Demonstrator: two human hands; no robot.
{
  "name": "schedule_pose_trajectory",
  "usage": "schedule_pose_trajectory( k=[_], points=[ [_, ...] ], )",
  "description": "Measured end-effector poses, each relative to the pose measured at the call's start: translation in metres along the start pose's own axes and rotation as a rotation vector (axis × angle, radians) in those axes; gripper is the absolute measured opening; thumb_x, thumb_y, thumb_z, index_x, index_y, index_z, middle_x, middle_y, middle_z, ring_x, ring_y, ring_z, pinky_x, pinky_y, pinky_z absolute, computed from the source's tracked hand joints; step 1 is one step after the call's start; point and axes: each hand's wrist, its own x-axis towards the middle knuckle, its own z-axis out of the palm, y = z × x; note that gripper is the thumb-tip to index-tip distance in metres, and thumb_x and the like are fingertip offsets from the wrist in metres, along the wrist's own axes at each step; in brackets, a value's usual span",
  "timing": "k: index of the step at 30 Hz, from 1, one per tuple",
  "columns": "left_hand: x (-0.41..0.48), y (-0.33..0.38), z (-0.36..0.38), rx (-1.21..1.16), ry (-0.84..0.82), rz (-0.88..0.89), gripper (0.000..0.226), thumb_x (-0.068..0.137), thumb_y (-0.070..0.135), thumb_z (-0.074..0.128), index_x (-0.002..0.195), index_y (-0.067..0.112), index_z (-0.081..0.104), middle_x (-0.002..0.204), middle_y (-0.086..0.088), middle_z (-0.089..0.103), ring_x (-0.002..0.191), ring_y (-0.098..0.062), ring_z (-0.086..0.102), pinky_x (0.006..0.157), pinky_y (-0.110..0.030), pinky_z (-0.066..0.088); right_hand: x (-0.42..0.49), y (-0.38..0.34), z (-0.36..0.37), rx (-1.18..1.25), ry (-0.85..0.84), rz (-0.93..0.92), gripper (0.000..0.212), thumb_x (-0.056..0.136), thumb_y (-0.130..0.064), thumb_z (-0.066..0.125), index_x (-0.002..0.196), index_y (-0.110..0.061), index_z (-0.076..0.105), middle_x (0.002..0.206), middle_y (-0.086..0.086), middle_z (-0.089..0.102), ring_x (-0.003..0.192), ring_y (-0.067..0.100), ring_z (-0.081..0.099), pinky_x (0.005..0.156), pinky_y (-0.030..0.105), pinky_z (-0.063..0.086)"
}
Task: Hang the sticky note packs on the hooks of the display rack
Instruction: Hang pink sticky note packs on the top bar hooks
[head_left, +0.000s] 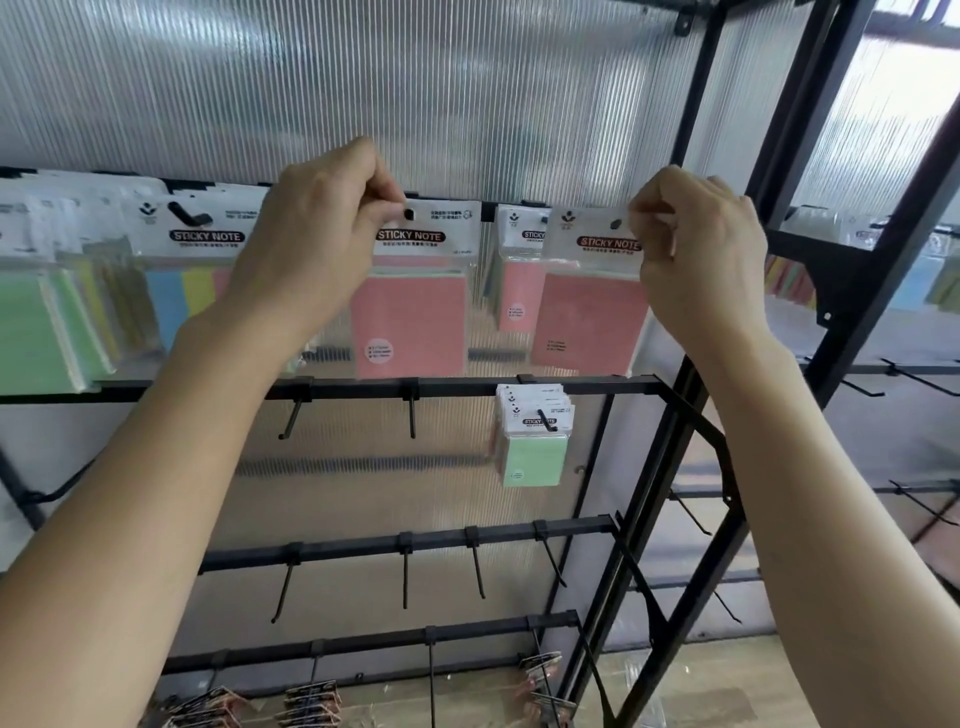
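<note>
Upper centre: my left hand (322, 218) pinches a pink sticky note pack (410, 317); right of it, my right hand (698, 249) pinches a second pink pack (587, 319).

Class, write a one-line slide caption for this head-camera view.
Left hand pinches the left pink pack, right hand the right pink pack, at the display rack's top rail.

"STICKY NOTE" on black label, header of left multicolour pack (192, 270); same on middle pink pack (410, 301), right pink pack (589, 306). Smaller print beside unreadable.
</note>
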Motion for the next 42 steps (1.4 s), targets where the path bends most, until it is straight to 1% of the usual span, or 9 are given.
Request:
schedule_pose_trajectory(
  k=[4, 10, 14, 19, 26, 30, 34, 38, 42],
  points=[
    [-0.001, 0.001, -0.002, 0.003, -0.021, 0.031, 0.008, 0.09, 0.005, 0.054, 0.093, -0.002, 0.058, 0.086, -0.009, 0.059, 0.078, -0.019, 0.053, 0.069, -0.03, 0.043, -0.003, -0.001, -0.003, -0.021, -0.034, -0.004, 0.011, 0.082, 0.0, 0.05, 0.084, -0.005, 0.059, 0.081, 0.004, 0.062, 0.08, 0.029, 0.052, 0.073, 0.029, 0.029],
    [-0.017, 0.007, 0.005, 0.07, -0.069, 0.123, 0.005, 0.089, 0.001, 0.055, 0.089, -0.003, 0.057, 0.083, -0.013, 0.059, 0.076, -0.018, 0.048, 0.065, -0.03, 0.033, -0.028, 0.0, -0.001, -0.04, -0.069, -0.036, 0.011, 0.079, -0.004, 0.047, 0.08, -0.006, 0.058, 0.079, 0.004, 0.062, 0.078, 0.028, 0.052, 0.07, 0.031, 0.029],
    [-0.028, 0.007, 0.015, 0.087, -0.144, 0.166, 0.004, 0.089, 0.002, 0.055, 0.087, -0.001, 0.055, 0.081, -0.015, 0.06, 0.075, -0.028, 0.054, 0.065, -0.032, 0.035, -0.048, 0.006, -0.004, -0.07, -0.103, 0.004, 0.009, 0.08, 0.002, 0.052, 0.08, -0.004, 0.058, 0.076, 0.0, 0.058, 0.075, 0.026, 0.049, 0.069, 0.03, 0.029],
    [-0.038, 0.017, 0.031, 0.04, -0.233, 0.219, 0.007, 0.089, 0.004, 0.055, 0.083, 0.001, 0.052, 0.077, -0.016, 0.058, 0.071, -0.026, 0.052, 0.061, -0.033, 0.035, -0.075, 0.013, -0.016, -0.103, -0.154, 0.035, 0.013, 0.078, 0.007, 0.053, 0.077, -0.005, 0.057, 0.075, 0.003, 0.061, 0.072, 0.027, 0.05, 0.068, 0.03, 0.03],
    [-0.046, 0.036, 0.067, -0.031, -0.362, 0.253, 0.007, 0.091, 0.007, 0.052, 0.086, 0.003, 0.051, 0.077, -0.014, 0.057, 0.066, -0.024, 0.051, 0.057, -0.032, 0.036, -0.103, 0.032, -0.042, -0.16, -0.191, 0.103, 0.01, 0.081, 0.003, 0.052, 0.078, -0.006, 0.057, 0.075, -0.007, 0.05, 0.072, 0.019, 0.042, 0.07, 0.029, 0.028],
    [-0.049, 0.054, 0.086, -0.048, -0.399, 0.274, 0.006, 0.091, 0.009, 0.051, 0.088, 0.003, 0.051, 0.08, -0.013, 0.056, 0.069, -0.024, 0.051, 0.058, -0.035, 0.043, -0.115, 0.054, -0.054, -0.193, -0.214, 0.145, 0.01, 0.081, 0.002, 0.053, 0.079, -0.007, 0.057, 0.078, 0.002, 0.061, 0.075, 0.024, 0.048, 0.07, 0.028, 0.027],
    [-0.052, 0.078, 0.104, -0.06, -0.418, 0.285, 0.006, 0.091, 0.008, 0.051, 0.088, 0.003, 0.052, 0.078, -0.011, 0.053, 0.07, -0.022, 0.047, 0.059, -0.033, 0.038, -0.128, 0.078, -0.065, -0.189, -0.203, 0.173, 0.008, 0.082, 0.001, 0.054, 0.081, -0.006, 0.058, 0.08, 0.003, 0.062, 0.074, 0.018, 0.042, 0.069, 0.022, 0.022],
    [-0.056, 0.107, 0.127, -0.056, -0.435, 0.285, 0.005, 0.09, 0.006, 0.052, 0.087, 0.002, 0.052, 0.077, -0.01, 0.052, 0.068, -0.022, 0.048, 0.056, -0.03, 0.034, -0.139, 0.109, -0.079, -0.171, -0.209, 0.168, 0.012, 0.078, 0.005, 0.056, 0.079, -0.007, 0.057, 0.079, 0.002, 0.062, 0.075, 0.023, 0.048, 0.068, 0.02, 0.021],
    [-0.06, 0.146, 0.153, -0.051, -0.434, 0.269, 0.012, 0.088, 0.012, 0.048, 0.083, 0.002, 0.053, 0.072, -0.001, 0.044, 0.064, -0.02, 0.045, 0.055, -0.028, 0.031, -0.147, 0.147, -0.098, -0.138, -0.236, 0.172, 0.012, 0.078, 0.004, 0.053, 0.077, -0.008, 0.056, 0.079, 0.001, 0.061, 0.075, 0.02, 0.045, 0.069, 0.025, 0.026]
  ],
)
